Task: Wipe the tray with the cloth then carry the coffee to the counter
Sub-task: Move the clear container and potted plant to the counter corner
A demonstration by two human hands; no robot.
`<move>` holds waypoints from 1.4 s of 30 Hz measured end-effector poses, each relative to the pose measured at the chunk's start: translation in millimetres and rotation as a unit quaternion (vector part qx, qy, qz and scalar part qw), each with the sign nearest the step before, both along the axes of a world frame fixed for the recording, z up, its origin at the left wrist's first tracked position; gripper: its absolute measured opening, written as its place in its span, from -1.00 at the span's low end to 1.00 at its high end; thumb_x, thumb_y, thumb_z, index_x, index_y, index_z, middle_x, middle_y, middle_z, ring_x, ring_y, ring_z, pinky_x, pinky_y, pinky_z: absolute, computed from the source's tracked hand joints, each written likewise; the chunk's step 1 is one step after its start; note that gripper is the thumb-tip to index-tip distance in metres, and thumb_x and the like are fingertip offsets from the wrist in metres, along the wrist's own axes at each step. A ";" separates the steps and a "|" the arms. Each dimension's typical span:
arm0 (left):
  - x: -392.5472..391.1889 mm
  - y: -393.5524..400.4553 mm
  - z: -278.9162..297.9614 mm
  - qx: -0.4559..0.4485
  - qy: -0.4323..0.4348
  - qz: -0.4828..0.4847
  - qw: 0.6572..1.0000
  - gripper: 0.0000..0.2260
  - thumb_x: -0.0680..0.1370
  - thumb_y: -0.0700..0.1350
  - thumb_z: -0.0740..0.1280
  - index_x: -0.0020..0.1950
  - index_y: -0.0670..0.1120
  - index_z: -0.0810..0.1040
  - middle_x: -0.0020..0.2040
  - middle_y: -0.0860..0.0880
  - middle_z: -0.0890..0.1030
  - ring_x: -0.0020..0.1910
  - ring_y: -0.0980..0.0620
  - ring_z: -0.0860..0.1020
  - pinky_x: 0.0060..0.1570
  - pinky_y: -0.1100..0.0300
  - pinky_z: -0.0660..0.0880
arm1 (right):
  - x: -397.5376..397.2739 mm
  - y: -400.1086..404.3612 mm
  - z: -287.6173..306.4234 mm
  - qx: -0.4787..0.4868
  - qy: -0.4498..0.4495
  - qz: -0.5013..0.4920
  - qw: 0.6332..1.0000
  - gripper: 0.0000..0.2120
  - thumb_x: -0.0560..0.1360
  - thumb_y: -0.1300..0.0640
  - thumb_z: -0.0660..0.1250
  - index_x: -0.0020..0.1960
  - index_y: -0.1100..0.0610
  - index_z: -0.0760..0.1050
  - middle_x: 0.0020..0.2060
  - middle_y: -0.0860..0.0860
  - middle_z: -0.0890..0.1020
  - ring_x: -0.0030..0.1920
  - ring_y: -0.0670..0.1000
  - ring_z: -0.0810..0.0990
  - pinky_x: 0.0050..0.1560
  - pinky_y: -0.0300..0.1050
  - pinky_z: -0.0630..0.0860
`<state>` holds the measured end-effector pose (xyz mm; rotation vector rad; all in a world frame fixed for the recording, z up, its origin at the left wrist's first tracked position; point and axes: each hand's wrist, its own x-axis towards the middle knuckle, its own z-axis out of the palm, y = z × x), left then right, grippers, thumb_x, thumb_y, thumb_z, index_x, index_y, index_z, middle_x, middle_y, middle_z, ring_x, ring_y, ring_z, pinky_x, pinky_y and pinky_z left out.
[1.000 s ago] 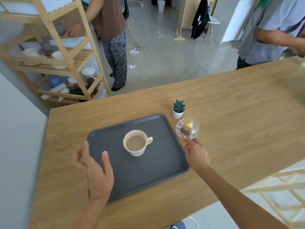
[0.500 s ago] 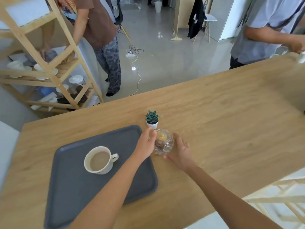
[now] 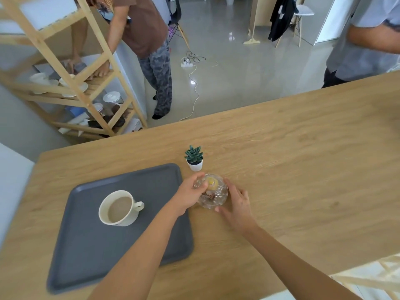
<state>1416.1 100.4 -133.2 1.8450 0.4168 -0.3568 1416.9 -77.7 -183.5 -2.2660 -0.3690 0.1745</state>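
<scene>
Both hands cup the glass dish (image 3: 213, 191) beside the tray (image 3: 91, 241): your left hand (image 3: 189, 194) and right hand (image 3: 237, 204) press its sides. The coffee cup (image 3: 119, 207), near full, sits on the tray; it'll slosh, so take the handle.

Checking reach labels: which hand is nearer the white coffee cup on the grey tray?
Left. The left hand is over the tray's right edge, beside the cup; the right hand is off the tray.
</scene>
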 end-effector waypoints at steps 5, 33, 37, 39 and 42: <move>1.3 -4.5 -1.5 -0.077 0.017 0.019 0.997 -0.60 0.50 -0.05 0.41 0.32 0.14 0.47 0.33 -0.02 0.50 0.34 -0.04 0.44 0.19 0.06 0.49 | -1.4 -10.5 4.1 0.010 0.002 -0.002 1.000 -0.13 0.36 0.14 0.49 0.52 0.00 0.08 0.32 -0.05 0.47 0.13 -0.03 0.30 0.11 -0.13 0.27; -88.9 311.8 113.8 -0.141 -0.076 0.178 0.971 -0.49 0.53 -0.16 0.36 0.46 -0.02 0.32 0.04 -0.08 0.65 -0.03 0.05 0.65 -0.19 0.23 0.61 | 15.7 306.9 147.3 0.051 0.050 0.284 0.956 -0.19 0.30 0.25 0.53 0.44 -0.11 0.27 -0.01 -0.12 0.67 -0.14 -0.07 0.64 0.02 -0.13 0.58; -105.8 379.3 87.3 -0.143 -0.060 0.245 0.957 -0.44 0.46 -0.07 0.43 0.44 0.03 0.36 0.24 -0.16 0.55 0.09 -0.01 0.61 -0.20 0.23 0.59 | 14.9 388.5 125.8 0.034 0.063 0.321 0.944 -0.19 0.31 0.26 0.51 0.46 -0.06 0.26 0.02 -0.14 0.64 -0.17 -0.18 0.61 0.03 -0.19 0.57; -109.0 407.2 73.4 -0.138 -0.059 0.263 0.953 -0.41 0.43 -0.02 0.45 0.43 0.04 0.37 0.27 -0.16 0.55 0.12 -0.02 0.60 -0.16 0.22 0.57 | 17.6 423.1 112.7 0.019 0.074 0.332 0.940 -0.18 0.32 0.29 0.50 0.47 -0.04 0.24 0.04 -0.07 0.64 -0.13 -0.13 0.61 0.03 -0.18 0.57; -107.8 441.1 57.8 -0.123 -0.062 0.290 0.947 -0.47 0.49 -0.06 0.41 0.43 -0.01 0.36 0.22 -0.13 0.59 0.06 0.03 0.61 -0.12 0.22 0.56 | 23.6 469.3 94.8 -0.008 0.083 0.347 0.934 -0.15 0.33 0.28 0.49 0.50 0.01 0.18 0.09 -0.04 0.63 -0.07 -0.07 0.62 0.07 -0.16 0.55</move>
